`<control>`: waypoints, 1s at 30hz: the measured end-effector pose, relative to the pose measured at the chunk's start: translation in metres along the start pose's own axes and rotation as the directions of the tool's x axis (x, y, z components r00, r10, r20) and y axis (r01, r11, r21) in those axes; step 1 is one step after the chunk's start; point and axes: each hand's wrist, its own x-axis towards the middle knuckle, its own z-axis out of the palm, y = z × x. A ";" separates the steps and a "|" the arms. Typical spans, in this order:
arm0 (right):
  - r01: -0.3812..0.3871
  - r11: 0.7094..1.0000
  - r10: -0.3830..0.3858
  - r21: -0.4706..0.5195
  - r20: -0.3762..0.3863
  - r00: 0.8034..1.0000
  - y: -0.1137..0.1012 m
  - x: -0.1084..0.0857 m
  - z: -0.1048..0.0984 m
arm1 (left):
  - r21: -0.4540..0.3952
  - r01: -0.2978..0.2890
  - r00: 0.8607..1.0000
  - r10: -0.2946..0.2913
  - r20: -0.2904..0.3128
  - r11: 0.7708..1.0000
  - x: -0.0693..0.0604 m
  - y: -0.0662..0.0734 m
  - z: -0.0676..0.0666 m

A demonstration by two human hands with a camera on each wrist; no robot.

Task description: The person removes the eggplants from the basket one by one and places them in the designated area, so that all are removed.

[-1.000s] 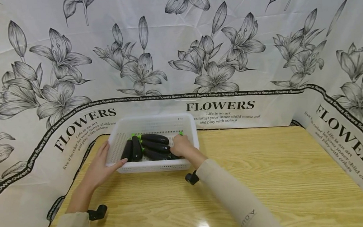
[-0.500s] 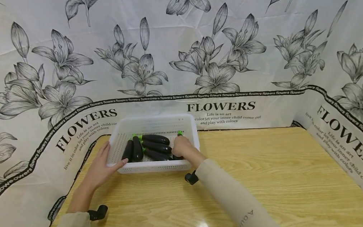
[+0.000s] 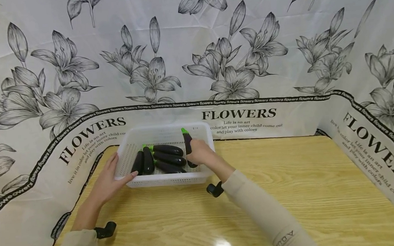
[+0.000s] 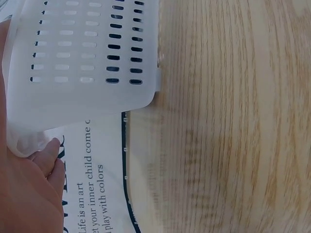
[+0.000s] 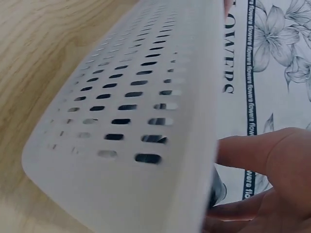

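A white perforated plastic basket stands on the table and holds several dark eggplants with green stems. My left hand grips its near left corner, thumb over the front rim; in the left wrist view the fingers of that hand reach round the corner of the basket. At the right end, inside the basket, my right hand holds one eggplant by its middle, tilted with the stem up. The right wrist view shows only a sliver of this eggplant behind the basket wall.
The wood-grain table stretches to the right and in front of the basket. A white cloth printed with flowers hangs at the back and both sides, close behind the basket. Small black cameras sit at both wrists.
My right hand has lifted the eggplant from the right end of the basket, and its stem now points higher and farther left. The left hand and basket stay put.
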 end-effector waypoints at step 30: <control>0.138 0.989 -0.135 0.043 -0.068 0.988 0.034 -0.040 -0.050 | -0.007 0.016 1.000 -0.016 0.005 1.000 -0.001 0.001 -0.001</control>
